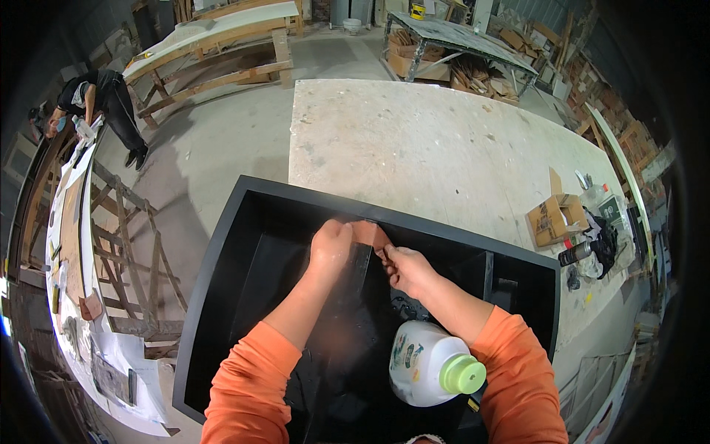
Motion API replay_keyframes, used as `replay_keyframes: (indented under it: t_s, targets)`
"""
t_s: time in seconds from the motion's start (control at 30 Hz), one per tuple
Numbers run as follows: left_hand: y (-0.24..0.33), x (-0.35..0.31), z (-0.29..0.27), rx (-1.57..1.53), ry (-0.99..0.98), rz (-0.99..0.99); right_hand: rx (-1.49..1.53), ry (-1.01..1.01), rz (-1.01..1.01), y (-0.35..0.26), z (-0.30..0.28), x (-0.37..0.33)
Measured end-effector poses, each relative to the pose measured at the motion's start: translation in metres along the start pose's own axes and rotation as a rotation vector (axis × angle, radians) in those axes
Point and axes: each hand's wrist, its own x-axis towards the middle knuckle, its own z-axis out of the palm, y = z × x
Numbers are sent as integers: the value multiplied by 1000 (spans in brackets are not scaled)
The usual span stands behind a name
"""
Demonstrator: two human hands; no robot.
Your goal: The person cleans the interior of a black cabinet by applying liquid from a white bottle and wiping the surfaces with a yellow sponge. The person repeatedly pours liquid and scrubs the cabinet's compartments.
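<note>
Both my hands are inside a black open-topped box [205, 296] with inner dividers. Between them stretches a small reddish-brown sheet [364, 232] that looks like sandpaper, lying over the far end of a black divider [358, 277]. My left hand [330, 246] is closed on the sheet's left end. My right hand [409, 269] pinches its right end, with the fingers curled. A white plastic bottle [420, 359] with a light-green cap leans inside the box, beside my right forearm. Dark crumpled material [409, 307] lies behind the bottle.
The box rests by a large pale worktable [370, 129]. At its right stand an open cardboard box [556, 218], a dark spray can [575, 254] and a black bag [604, 248]. On the left, a person [111, 100] bends over a long bench [72, 203]. More worktables stand behind.
</note>
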Motion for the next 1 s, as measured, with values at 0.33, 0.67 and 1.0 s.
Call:
replay_keyframes:
  t_s: [0.33, 0.67, 1.0]
  targets:
    - [-19, 13, 8, 27, -5, -50, -168, 108, 93, -13, 5, 16]
    - [-18, 18, 6, -25, -74, -43, -214, 111, 23, -9, 10, 15]
    - [-3, 5, 8, -135, -38, -130, -159, 60, 40, -8, 5, 15]
